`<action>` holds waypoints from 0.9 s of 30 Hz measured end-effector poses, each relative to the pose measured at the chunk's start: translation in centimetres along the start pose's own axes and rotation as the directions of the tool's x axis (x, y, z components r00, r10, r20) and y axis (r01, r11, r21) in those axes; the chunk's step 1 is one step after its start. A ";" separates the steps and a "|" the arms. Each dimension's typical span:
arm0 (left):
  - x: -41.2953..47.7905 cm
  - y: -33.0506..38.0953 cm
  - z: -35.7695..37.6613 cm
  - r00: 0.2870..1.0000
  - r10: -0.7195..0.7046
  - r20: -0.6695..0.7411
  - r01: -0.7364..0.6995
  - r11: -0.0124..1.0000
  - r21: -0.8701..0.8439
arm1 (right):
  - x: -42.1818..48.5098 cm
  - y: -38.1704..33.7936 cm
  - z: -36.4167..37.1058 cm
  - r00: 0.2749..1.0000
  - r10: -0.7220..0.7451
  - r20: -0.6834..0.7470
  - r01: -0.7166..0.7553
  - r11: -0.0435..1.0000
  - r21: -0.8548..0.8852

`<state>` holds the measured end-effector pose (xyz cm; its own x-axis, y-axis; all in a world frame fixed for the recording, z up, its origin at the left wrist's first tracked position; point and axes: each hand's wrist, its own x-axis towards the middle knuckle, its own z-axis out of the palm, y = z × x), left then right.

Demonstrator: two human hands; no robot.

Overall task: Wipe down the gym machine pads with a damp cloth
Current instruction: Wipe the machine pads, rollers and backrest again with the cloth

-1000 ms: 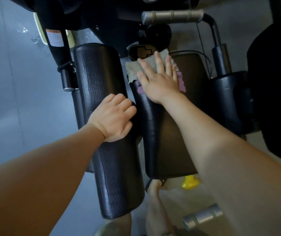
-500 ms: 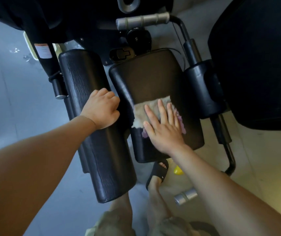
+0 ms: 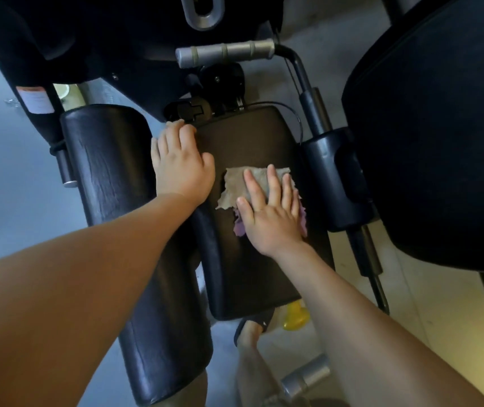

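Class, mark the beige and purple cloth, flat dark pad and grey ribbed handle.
Beige and purple cloth point(image 3: 235, 182), head view, beige corner.
Flat dark pad point(image 3: 249, 135), head view, upper surface.
Grey ribbed handle point(image 3: 229, 51), head view, mid-grip.

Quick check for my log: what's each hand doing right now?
Left hand: open, resting on the pad, at its left edge.
Right hand: open, pressing the cloth flat on the pad.
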<state>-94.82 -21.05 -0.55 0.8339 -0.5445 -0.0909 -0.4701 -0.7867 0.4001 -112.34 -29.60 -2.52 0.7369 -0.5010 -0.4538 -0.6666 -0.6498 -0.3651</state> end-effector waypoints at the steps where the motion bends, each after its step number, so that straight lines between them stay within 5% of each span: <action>1: 0.7 0.5 0.4 0.997 -0.073 0.013 0.073 0.996 -0.041 | 0.9 0.1 -0.2 1.000 -0.008 -0.009 0.008 1.000 -0.001; 5: 1.8 1.9 2.2 0.967 -0.252 -0.044 0.250 0.967 -0.051 | 4.3 0.2 -1.2 0.999 -0.002 -0.033 0.002 1.000 0.004; 27: 2.2 2.3 4.2 0.951 -0.262 -0.167 0.287 0.947 0.148 | 18.0 -0.7 -4.9 0.978 0.080 -0.191 -0.072 0.996 0.052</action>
<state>-95.21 -25.25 -3.63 0.9640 -0.2629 -0.0392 -0.2486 -0.9438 0.2178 -98.09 -40.98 -6.43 0.6887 -0.6517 -0.3179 -0.7227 -0.5818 -0.3731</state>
